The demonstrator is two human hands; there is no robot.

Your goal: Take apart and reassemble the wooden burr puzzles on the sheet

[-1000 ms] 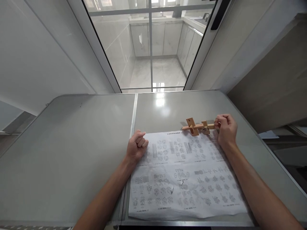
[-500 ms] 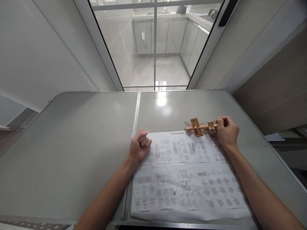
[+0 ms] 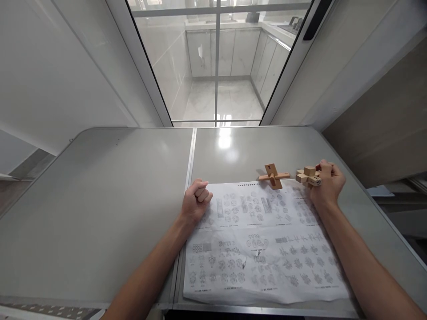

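My right hand (image 3: 328,183) is closed around a small cluster of wooden puzzle blocks (image 3: 308,175), held just above the table at the sheet's top right corner. A separate cross-shaped wooden piece (image 3: 273,176), marked with a number, rests on the table to the left of that cluster, apart from it. My left hand (image 3: 195,201) is a closed fist with nothing visible in it, resting on the top left corner of a printed sheet of diagrams (image 3: 263,249).
The grey table (image 3: 100,200) has a seam down its middle and rounded far corners. Beyond its far edge stands a glass door (image 3: 216,62) onto a tiled room with cabinets. A wall panel rises at the right.
My right hand has pulled to the right with part of the wooden puzzle, which has come apart from the cross-shaped piece left on the table. My left fist stays put.
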